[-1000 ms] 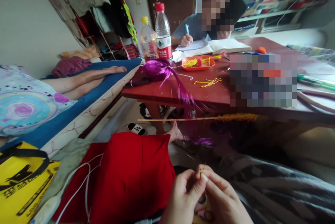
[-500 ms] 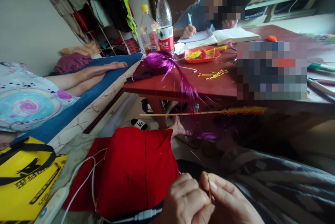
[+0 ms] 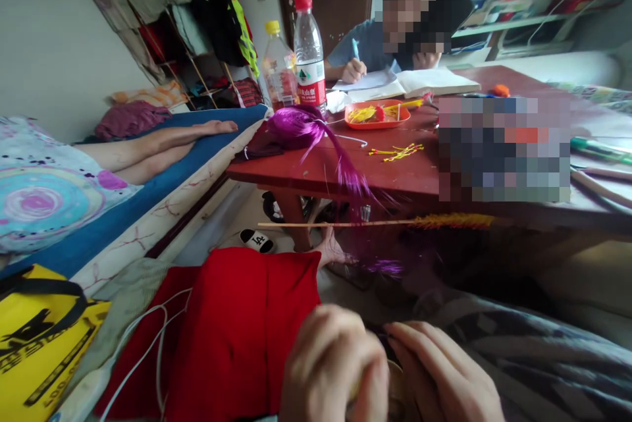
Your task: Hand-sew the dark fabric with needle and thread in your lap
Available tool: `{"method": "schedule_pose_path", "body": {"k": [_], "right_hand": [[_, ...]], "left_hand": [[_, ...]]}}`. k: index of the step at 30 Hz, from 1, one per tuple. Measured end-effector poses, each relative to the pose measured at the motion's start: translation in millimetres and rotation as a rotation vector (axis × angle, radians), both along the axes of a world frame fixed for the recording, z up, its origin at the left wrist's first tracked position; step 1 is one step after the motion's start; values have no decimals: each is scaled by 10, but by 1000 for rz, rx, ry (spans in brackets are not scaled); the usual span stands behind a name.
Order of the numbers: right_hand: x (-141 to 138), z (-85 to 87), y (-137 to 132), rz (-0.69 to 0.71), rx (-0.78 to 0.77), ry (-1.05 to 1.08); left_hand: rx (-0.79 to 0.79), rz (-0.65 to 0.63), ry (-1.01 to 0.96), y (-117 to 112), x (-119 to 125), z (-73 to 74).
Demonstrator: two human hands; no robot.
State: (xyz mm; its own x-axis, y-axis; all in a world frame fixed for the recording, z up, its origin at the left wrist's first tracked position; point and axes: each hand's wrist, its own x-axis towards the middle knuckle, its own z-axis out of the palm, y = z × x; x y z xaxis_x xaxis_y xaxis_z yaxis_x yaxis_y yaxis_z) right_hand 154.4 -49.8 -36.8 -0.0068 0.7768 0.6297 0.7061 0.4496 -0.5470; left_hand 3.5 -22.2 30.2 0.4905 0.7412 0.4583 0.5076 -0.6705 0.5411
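Note:
My left hand (image 3: 336, 363) is low in the view, blurred, with its fingers curled. Close on its right, my right hand (image 3: 447, 366) has its fingers bent together. Between them shows part of a round, yellowish, shiny thing (image 3: 395, 386), mostly hidden by the fingers; its kind I cannot make out. Left of my hands is red cloth (image 3: 241, 323). Beyond them, a thin stick (image 3: 326, 224) wrapped with yellow fringe at its right end lies level below the table edge. A bundle of purple strands (image 3: 296, 124) rests on the table and hangs over its edge.
On the red table (image 3: 306, 168) are an orange tray (image 3: 380, 124), yellow stems with red tips (image 3: 397, 153) and two bottles, one red-capped (image 3: 310, 56). A person (image 3: 353, 47) writes across the table. Another person's legs (image 3: 162, 145) lie on the bed. A yellow bag (image 3: 49, 330) stands left.
My hands have risen slightly and drawn a little apart at the fingertips. The thin golden strand between them no longer shows; a round yellowish thing does. The view has shifted slightly.

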Motion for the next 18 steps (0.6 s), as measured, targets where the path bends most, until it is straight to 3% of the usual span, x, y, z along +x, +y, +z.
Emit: {"method": "schedule_pose_path", "body": {"k": [2,4,7,9,11,15,18], "right_hand": [[25,39,22,3,102,-100],[49,69,42,15,173,-185],[89,92,61,47,219,-310],[110,91,70,54,217,-348],[117,79,80,60,201,-363],[91,39,88,58,158,-286],[71,4,70,80,23,-163]], "left_hand": [[-282,71,64,161,39,36],[-622,70,73,305,68,-19],[-1085,-12,-94,407,93,-185],[-1280,-30,-223,411,106,-275],[-1349,-12,-289,399,121,-320],[-1318,30,-296,394,158,-326],[-1290,54,-305,393,188,-330]]}}
